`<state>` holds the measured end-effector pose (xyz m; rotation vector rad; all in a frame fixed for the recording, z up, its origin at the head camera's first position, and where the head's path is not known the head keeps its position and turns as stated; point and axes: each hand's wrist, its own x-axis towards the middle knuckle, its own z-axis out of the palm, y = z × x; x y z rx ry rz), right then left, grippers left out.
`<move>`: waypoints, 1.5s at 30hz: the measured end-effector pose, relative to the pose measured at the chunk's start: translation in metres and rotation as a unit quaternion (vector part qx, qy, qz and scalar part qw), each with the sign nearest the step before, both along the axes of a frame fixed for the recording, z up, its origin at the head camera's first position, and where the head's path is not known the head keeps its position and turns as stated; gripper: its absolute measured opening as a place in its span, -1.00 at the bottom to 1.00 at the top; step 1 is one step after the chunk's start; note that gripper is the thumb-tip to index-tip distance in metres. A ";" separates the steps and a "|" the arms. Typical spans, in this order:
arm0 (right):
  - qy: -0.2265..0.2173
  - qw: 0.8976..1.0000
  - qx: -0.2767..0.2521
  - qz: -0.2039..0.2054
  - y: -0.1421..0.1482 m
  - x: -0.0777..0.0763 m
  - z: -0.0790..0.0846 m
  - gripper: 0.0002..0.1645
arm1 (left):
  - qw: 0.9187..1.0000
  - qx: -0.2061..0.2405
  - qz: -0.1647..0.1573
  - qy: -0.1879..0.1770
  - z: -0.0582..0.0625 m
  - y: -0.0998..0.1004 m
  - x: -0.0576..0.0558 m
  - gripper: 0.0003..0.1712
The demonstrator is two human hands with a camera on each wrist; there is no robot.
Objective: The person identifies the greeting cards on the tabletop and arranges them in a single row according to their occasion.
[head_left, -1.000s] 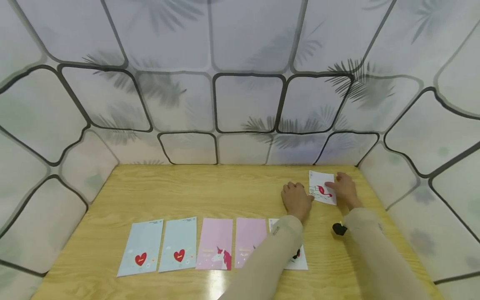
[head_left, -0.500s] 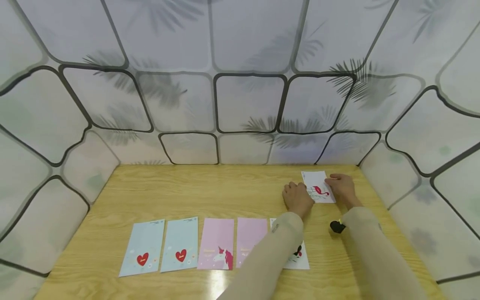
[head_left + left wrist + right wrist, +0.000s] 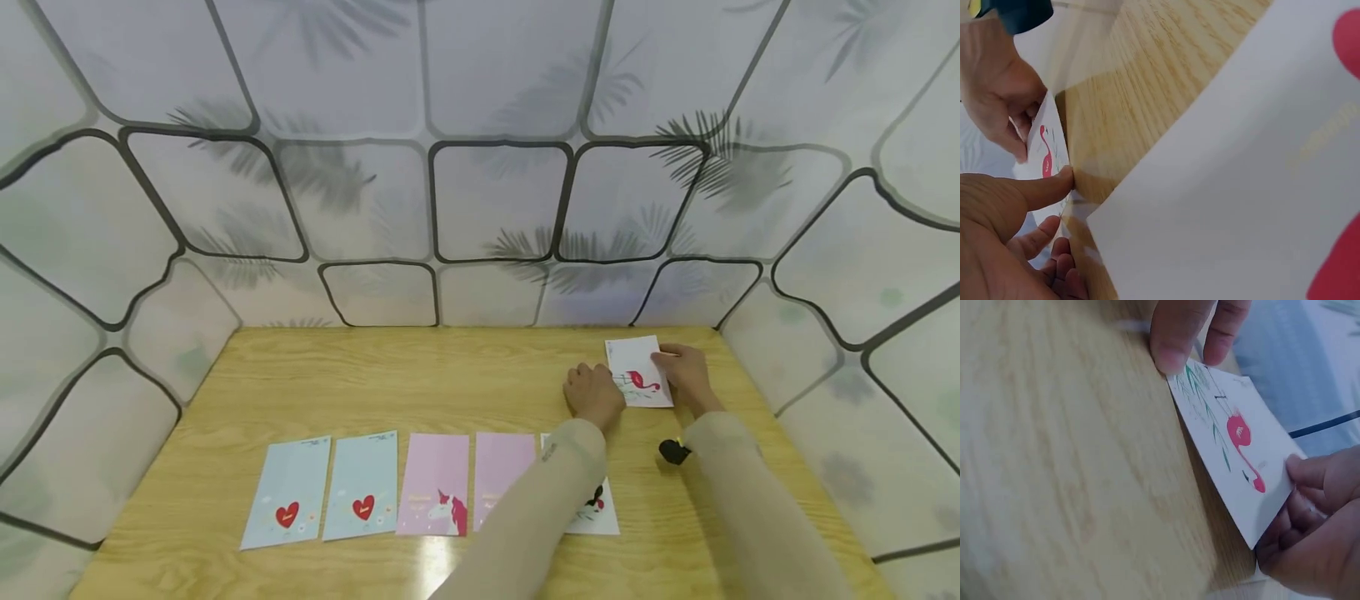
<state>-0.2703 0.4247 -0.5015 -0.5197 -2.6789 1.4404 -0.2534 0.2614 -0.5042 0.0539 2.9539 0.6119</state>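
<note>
A white card with a red flamingo and green leaves (image 3: pixel 633 360) is held between both hands at the back right of the table. My right hand (image 3: pixel 688 379) pinches its right edge, thumb on the printed face and the other fingers curled behind, as the right wrist view shows. At the lower left corner my left hand (image 3: pixel 592 398) pinches the card between thumb (image 3: pixel 1172 353) and forefinger. In the right wrist view the card (image 3: pixel 1241 437) is tilted, its lower long edge close over the wood.
Along the front lie two light blue heart cards (image 3: pixel 362 487), two pink unicorn cards (image 3: pixel 431 483) and a white card (image 3: pixel 602 521), partly hidden under the left sleeve (image 3: pixel 536 508). A black wrist device (image 3: pixel 675 452) sits by the right cuff. Patterned walls (image 3: pixel 495 200) enclose the table.
The flamingo card has shifted slightly left toward my left hand, and its top edge now slopes up to the right. My right thumb has stayed on its right edge.
</note>
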 end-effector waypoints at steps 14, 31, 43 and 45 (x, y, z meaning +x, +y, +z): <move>0.014 0.989 -0.068 0.132 -0.021 0.012 0.030 -0.38 | 0.939 0.337 -0.056 0.031 0.019 -0.063 -0.025 -0.91; 0.114 0.954 -0.136 0.239 -0.043 0.056 0.086 -0.21 | 0.901 0.383 -0.199 0.042 0.089 -0.119 -0.005 -0.39; 0.172 0.946 -0.107 0.254 -0.050 0.085 0.096 -0.49 | 0.886 0.421 -0.185 0.060 0.098 -0.128 0.021 -0.66; 0.176 0.945 -0.104 0.253 -0.050 0.089 0.097 -0.52 | 0.887 0.419 -0.182 0.063 0.098 -0.128 0.026 -0.66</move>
